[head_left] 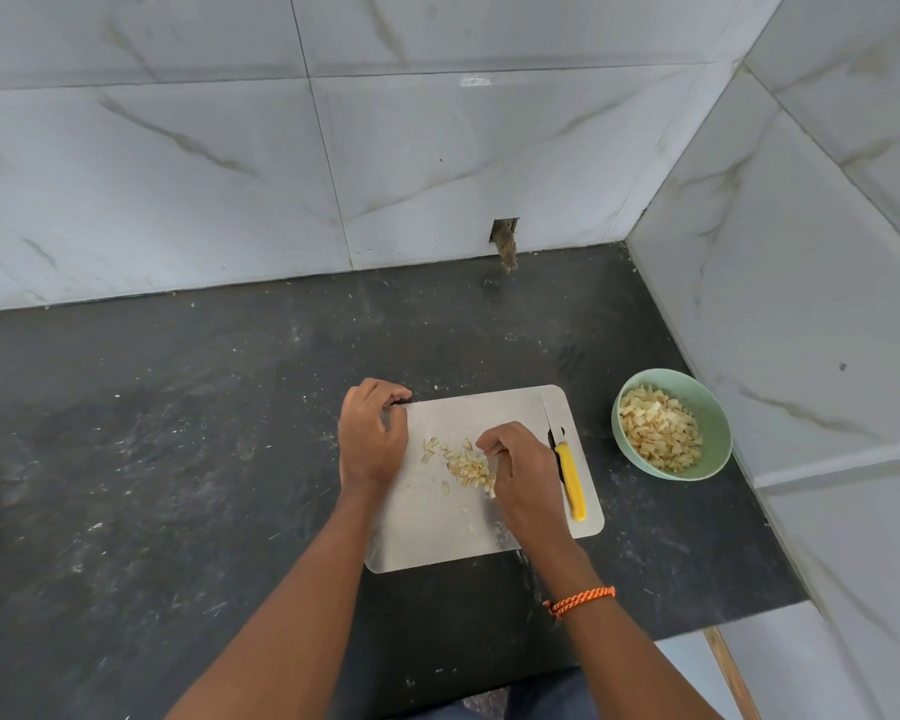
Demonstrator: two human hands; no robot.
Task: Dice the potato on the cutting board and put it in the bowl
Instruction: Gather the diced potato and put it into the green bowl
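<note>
A steel cutting board (pixel 510 407) lies on the dark counter. A small heap of diced potato (pixel 467 467) sits near its middle, with a few stray bits around it. My left hand (pixel 372 439) grips the board's far left corner. With fingers curled, my right hand (pixel 515 472) pinches into the right side of the heap. A knife with a yellow handle (pixel 571 480) lies along the board's right edge, blade pointing away. A pale green bowl (pixel 718 407), well filled with potato dice (pixel 658 433), stands right of the board.
The black counter (pixel 178 433) stretches wide to the left. Marble-look tiled walls close the back and the right side, right behind the bowl. A small hole with debris (pixel 506 244) shows in the back wall. The counter's front edge runs near the bottom right.
</note>
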